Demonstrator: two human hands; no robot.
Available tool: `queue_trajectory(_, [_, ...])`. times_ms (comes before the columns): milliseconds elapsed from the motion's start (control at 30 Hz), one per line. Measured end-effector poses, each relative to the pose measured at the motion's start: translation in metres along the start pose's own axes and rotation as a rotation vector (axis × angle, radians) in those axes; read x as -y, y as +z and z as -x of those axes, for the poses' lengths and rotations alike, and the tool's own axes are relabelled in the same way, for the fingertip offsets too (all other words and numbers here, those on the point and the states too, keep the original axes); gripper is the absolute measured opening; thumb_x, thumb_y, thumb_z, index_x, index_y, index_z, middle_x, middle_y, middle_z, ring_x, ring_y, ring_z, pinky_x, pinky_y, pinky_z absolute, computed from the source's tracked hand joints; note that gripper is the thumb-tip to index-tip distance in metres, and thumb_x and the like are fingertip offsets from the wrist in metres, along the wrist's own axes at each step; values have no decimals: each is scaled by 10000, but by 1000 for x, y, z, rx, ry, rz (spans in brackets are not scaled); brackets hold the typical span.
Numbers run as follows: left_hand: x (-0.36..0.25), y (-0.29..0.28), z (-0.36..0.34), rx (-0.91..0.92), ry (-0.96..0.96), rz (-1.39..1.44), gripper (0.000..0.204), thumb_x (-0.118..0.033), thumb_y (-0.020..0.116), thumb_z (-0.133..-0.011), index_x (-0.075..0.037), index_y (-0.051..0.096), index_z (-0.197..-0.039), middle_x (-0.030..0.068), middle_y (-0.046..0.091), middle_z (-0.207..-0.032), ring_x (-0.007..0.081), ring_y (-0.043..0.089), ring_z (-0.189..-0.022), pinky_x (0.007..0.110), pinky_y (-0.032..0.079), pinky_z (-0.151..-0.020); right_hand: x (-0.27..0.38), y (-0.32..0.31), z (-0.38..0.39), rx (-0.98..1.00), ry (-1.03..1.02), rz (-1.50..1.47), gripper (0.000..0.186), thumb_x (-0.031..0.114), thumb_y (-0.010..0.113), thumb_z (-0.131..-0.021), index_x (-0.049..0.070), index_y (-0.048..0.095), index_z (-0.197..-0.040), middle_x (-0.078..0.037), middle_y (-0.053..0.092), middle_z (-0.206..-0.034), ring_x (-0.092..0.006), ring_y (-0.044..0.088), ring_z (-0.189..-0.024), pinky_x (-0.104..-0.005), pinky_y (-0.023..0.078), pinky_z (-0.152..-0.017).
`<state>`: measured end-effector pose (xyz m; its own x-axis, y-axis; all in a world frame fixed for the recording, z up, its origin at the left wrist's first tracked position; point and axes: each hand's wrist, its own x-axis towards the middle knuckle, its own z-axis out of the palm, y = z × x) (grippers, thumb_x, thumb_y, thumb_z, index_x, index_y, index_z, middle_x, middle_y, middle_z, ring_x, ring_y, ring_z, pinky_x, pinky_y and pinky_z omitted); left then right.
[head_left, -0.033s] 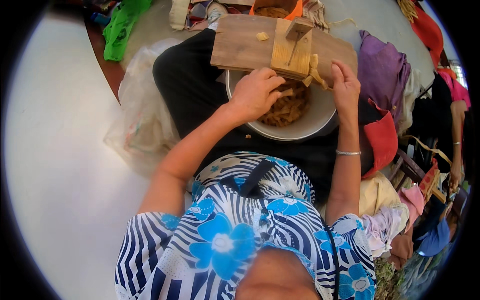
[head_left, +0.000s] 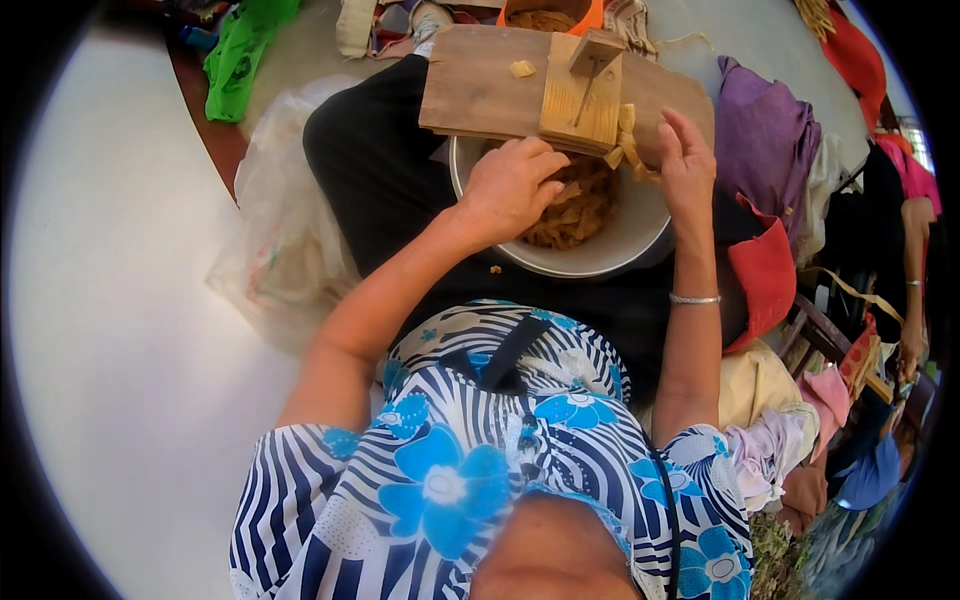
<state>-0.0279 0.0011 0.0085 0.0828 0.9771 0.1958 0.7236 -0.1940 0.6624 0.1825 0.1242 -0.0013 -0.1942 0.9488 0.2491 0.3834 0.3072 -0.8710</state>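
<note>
A wooden board (head_left: 480, 85) lies across a pale metal bowl (head_left: 641, 215) in my lap. The board carries a lighter wooden block (head_left: 588, 110) with an upright peg and a thin metal rod. Brown strips (head_left: 575, 218) fill the bowl. One yellowish strip (head_left: 626, 135) hangs in a bend at the block's right edge. My left hand (head_left: 508, 188) is at the board's near edge above the bowl, its fingers curled; what they hold, if anything, is hidden. My right hand (head_left: 687, 170) is over the bowl's right rim beside the strip's end, fingers stretched out.
An orange container (head_left: 550, 17) with more strips stands behind the board, where a yellow piece (head_left: 522, 69) lies. Purple cloth (head_left: 765, 140) is to the right, a clear plastic bag (head_left: 285, 220) to the left. Another person's arm (head_left: 914, 260) shows at the far right.
My right hand's fingers have parted slightly and the hand has shifted a little to the left. The board and bowl sit marginally higher in view. My left hand has barely moved.
</note>
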Motion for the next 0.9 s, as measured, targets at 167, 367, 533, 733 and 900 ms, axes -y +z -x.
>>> queue_trajectory(167, [7, -3, 1, 161, -166, -11, 235, -194, 553, -871, -43, 628, -1035, 153, 640, -1032, 346, 589, -972, 414, 475, -825, 0, 15, 13, 84, -29, 53, 354, 189, 623, -870, -19, 589, -1154, -177, 672, -965, -273, 633, -931, -335, 483, -808])
queue_trajectory(367, [30, 1, 5, 466, -299, -239, 238, -211, 521, -859, -57, 646, -990, 158, 649, -947, 359, 594, -931, 431, 470, -823, 0, -1, 59, 64, 72, 123, 300, 201, 620, -871, -10, 625, -1086, -171, 669, -919, -293, 629, -870, -348, 487, -785])
queue_trajectory(533, [41, 61, -43, 776, -280, -298, 268, -209, 544, -845, -59, 667, -1029, 158, 669, -970, 318, 628, -950, 409, 482, -835, -17, 2, 87, 20, -178, 355, 240, 235, 645, -857, 73, 658, -1033, -101, 660, -847, -249, 616, -826, -382, 414, -902])
queue_trajectory(733, [111, 173, -73, 223, -35, -236, 310, -213, 526, -853, -75, 623, -1113, 155, 615, -1148, 308, 592, -1055, 435, 476, -847, -22, 14, 94, 26, -201, 507, 193, 242, 618, -877, 107, 661, -1010, -50, 610, -761, -225, 589, -780, -389, 372, -951])
queue_trajectory(900, [111, 204, -72, 291, -208, -281, 290, -217, 551, -832, -67, 656, -1058, 148, 640, -1101, 302, 613, -1022, 431, 489, -821, -13, 21, 87, -2, -193, 470, 165, 208, 641, -856, 112, 665, -988, -44, 613, -761, -223, 591, -780, -384, 376, -948])
